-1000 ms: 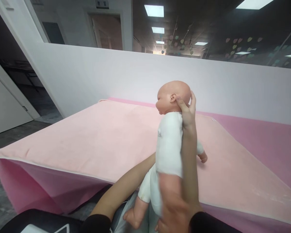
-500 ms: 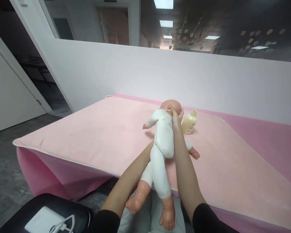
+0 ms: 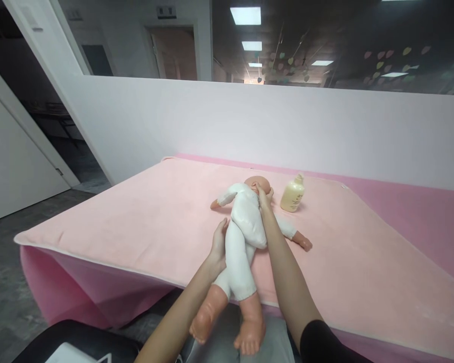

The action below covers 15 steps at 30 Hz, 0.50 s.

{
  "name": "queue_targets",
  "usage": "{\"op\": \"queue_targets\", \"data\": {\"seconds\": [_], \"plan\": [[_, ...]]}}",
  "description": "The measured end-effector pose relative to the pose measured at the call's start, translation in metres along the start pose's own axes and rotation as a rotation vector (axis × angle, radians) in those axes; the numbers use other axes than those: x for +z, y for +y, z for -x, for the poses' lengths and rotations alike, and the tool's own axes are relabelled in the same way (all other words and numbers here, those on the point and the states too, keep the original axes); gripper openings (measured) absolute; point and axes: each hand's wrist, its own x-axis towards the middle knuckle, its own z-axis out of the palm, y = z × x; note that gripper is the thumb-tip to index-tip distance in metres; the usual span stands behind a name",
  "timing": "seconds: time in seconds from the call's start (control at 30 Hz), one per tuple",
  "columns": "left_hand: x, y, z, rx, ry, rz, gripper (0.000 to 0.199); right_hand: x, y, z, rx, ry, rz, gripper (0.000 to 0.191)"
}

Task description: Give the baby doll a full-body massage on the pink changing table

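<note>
A baby doll (image 3: 245, 217) with a white cloth body lies belly-up on the pink blanket, its bare feet hanging past the near edge. My right hand (image 3: 264, 194) is closed around the back of its head and neck, thumb near the ear. The right forearm runs along the doll's side, over one of its arms. Beside the doll's hip and thigh is my left hand (image 3: 218, 246), its visible fingers stretched out; part of it is hidden against the leg. Just right of the doll's head stands a pale yellow pump-less bottle (image 3: 292, 194).
The pink blanket (image 3: 136, 212) covers a wide table against a white wall (image 3: 249, 126) with a window above. At lower left, a black seat (image 3: 87, 333) holds a white device (image 3: 70, 354). A white door (image 3: 18, 156) is at far left.
The doll has been lowered onto the blanket, its head now lower and nearer. My left hand has come out from beneath its body to its side. The right hand keeps the head.
</note>
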Motion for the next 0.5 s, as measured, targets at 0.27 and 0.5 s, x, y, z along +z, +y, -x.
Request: {"op": "queue_targets", "data": {"seconds": [0.27,0.5], "plan": [[0.018,-0.020,0.120,-0.191,-0.024,0.451,0.065,-0.002,0.000,0.002,0.084,-0.020,-0.021,0.095],[0.034,-0.025,0.125,-0.263,-0.214,0.560,0.060,-0.001,-0.005,0.003,0.028,-0.046,0.137,0.107]]}}
